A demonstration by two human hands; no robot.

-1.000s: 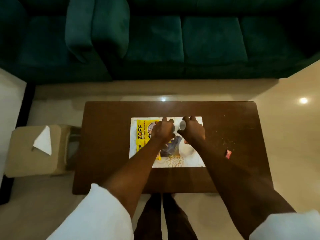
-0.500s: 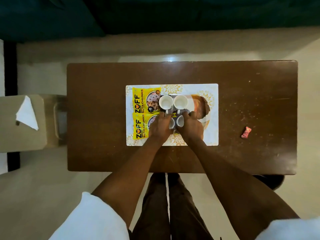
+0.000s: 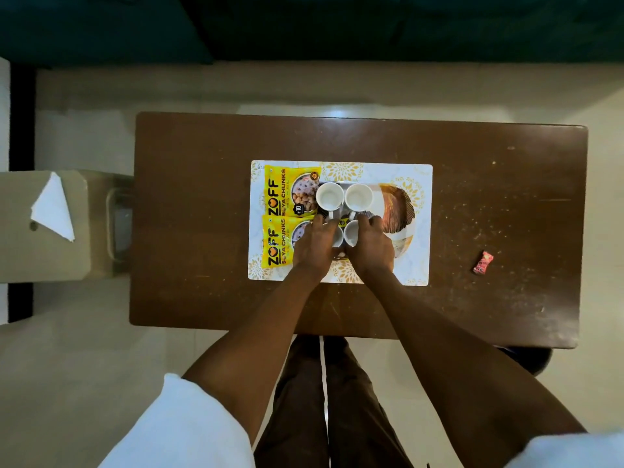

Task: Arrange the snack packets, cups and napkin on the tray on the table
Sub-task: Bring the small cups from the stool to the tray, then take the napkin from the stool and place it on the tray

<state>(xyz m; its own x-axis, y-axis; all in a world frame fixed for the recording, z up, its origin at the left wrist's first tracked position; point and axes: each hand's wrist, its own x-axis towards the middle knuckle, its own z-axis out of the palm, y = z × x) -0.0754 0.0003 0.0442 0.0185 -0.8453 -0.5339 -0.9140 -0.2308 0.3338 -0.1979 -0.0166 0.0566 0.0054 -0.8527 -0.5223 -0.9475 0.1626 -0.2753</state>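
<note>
Left hand [image 3: 315, 246] and right hand [image 3: 370, 246] drew back, gripping small white cups [image 3: 351, 232]

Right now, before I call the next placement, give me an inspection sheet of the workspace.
Surface: brown table, scuffed and speckled on its right side.
Job's things: tray mid-table; far packet and near packet on its left part; far left cup and far right cup upright, empty; napkin off the tray, on the stool.
Clutter: red wrapper on the table right of the tray; patterned plate on the tray.
Hands: left hand holds near left cup; right hand holds near right cup.
Cables: nothing seen.
Surroundings: green sofa, pale floor.
</note>
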